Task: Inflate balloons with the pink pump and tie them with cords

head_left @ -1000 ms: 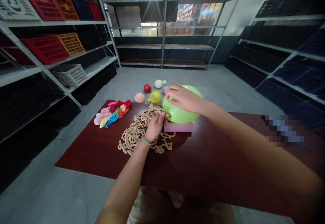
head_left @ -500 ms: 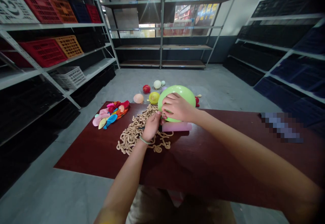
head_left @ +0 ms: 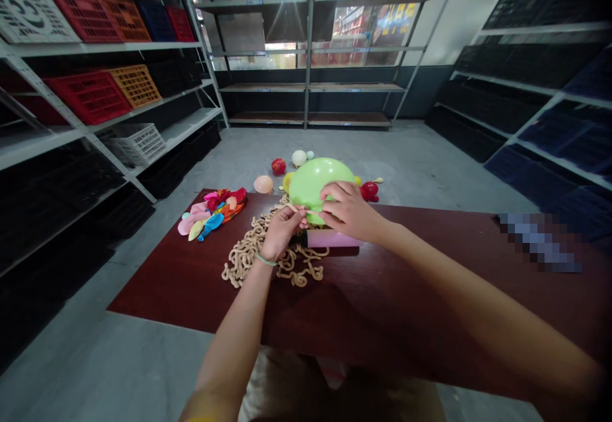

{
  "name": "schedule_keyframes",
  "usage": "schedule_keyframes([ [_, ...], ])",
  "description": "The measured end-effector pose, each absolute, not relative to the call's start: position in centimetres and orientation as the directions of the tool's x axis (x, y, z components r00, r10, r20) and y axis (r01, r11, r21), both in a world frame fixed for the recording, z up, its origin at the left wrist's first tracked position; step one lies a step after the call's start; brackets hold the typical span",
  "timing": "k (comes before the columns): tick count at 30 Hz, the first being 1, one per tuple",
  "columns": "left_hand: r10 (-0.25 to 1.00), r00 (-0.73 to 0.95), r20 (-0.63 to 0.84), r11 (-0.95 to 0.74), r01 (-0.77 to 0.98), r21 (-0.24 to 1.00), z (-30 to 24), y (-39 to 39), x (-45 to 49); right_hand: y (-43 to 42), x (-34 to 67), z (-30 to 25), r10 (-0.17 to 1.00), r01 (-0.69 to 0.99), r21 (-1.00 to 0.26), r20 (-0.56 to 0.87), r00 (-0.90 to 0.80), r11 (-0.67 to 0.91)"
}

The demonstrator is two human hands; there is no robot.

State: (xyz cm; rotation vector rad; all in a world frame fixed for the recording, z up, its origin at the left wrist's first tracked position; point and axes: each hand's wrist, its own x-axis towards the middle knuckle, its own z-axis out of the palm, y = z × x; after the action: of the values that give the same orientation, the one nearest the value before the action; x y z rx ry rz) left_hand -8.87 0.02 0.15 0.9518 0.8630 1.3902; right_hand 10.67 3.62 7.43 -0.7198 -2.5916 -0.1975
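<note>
A blown-up green balloon [head_left: 313,180] is held above the dark red table [head_left: 382,307]. My right hand [head_left: 347,210] grips its lower right side, fingers closed on it. My left hand [head_left: 283,229] pinches the balloon's neck at the lower left, with a thin strand of beige string between the fingers. A pink pump [head_left: 329,238] lies on the table just under both hands. A heap of beige string [head_left: 253,253] lies beneath my left hand.
Flat uninflated balloons [head_left: 210,213] in several colours lie at the table's far left. Small inflated balloons [head_left: 277,167] rest on the floor beyond the table. Metal shelves with plastic crates [head_left: 86,94] line the left, back and right.
The green balloon has shifted left and lifted a little off the pump. My right hand slid from the balloon's top to its lower side, and my left hand rose to the neck.
</note>
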Motion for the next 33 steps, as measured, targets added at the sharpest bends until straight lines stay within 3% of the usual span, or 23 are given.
schedule_keyframes([
  [6, 0.991, 0.075, 0.109, -0.079, -0.327, 0.942, 0.2, -0.1, -8.7, 3.5, 10.3, 7.2, 0.545, 0.584, -0.157, 0.605, -0.58, 0.796],
  [12, 0.978, 0.127, 0.166, -0.136, -0.215, 0.967, 0.3, -0.3, -8.5, 3.5, 8.6, 5.7, 0.499, 0.599, -0.057, 0.617, -0.608, 0.799],
  [18, 0.979, 0.103, 0.176, -0.161, -0.141, 0.977, 0.5, -0.5, -8.5, 3.5, 8.2, 4.2, 0.506, 0.624, -0.102, 0.693, -0.514, 0.774],
  [21, 0.982, 0.029, 0.187, -0.183, -0.12, 0.976, 0.2, -0.5, -8.4, 3.4, 7.8, 3.8, 0.469, 0.615, -0.077, 0.723, -0.508, 0.784],
  [27, 0.911, -0.314, 0.267, -0.269, 0.037, 0.962, -1.4, -0.3, -7.8, 2.9, 6.7, 2.1, 0.402, 0.602, -0.036, 0.776, -0.486, 0.797],
  [30, 0.871, -0.377, 0.316, -0.281, 0.146, 0.948, -2.0, -0.3, -7.6, 2.7, 6.4, 1.7, 0.388, 0.587, -0.039, 0.784, -0.484, 0.809],
  [33, 0.855, -0.397, 0.334, -0.309, 0.126, 0.943, -2.2, -0.2, -7.5, 2.7, 6.8, 2.3, 0.365, 0.55, -0.021, 0.768, -0.526, 0.835],
])
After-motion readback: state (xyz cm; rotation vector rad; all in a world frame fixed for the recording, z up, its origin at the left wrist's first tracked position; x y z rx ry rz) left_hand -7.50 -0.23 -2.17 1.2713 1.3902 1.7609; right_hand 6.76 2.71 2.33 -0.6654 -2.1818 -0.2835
